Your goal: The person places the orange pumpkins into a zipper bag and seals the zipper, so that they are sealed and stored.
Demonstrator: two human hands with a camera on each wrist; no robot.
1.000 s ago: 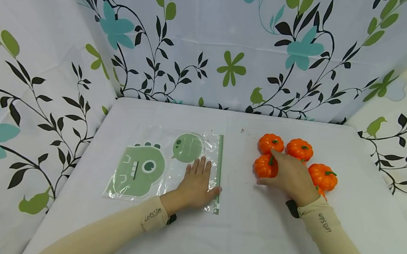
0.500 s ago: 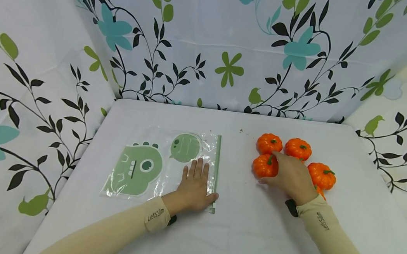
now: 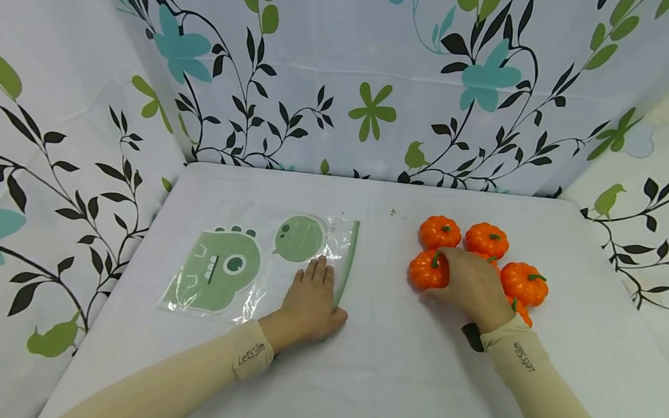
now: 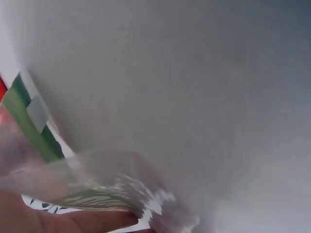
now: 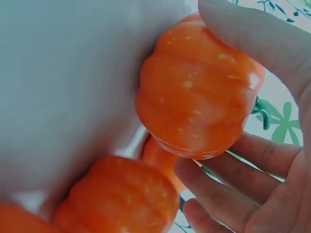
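Observation:
A clear zip bag (image 3: 338,235) with a green closure strip and a printed green dinosaur (image 3: 215,272) lies left of the middle. My left hand (image 3: 308,306) grips its right side, fingers over the plastic. In the left wrist view the plastic bunches by the fingers and the green strip (image 4: 29,121) stands off the table. Orange toy pumpkins sit together on the right. My right hand (image 3: 470,284) holds the front-left pumpkin (image 3: 427,270), thumb on one side and fingers on the other; its green stem (image 5: 262,114) shows in the right wrist view.
Other pumpkins stand close around the right hand: one behind (image 3: 439,232), one back right (image 3: 486,240), one to the right (image 3: 524,283) and others partly hidden. A white table (image 3: 369,390) carries everything. A patterned curtain (image 3: 320,61) hangs behind it.
The left hand has drawn its fingers closer, and the bag's right edge now bends, its near corner gone from sight. The right hand stays at the same pumpkin, nearly still.

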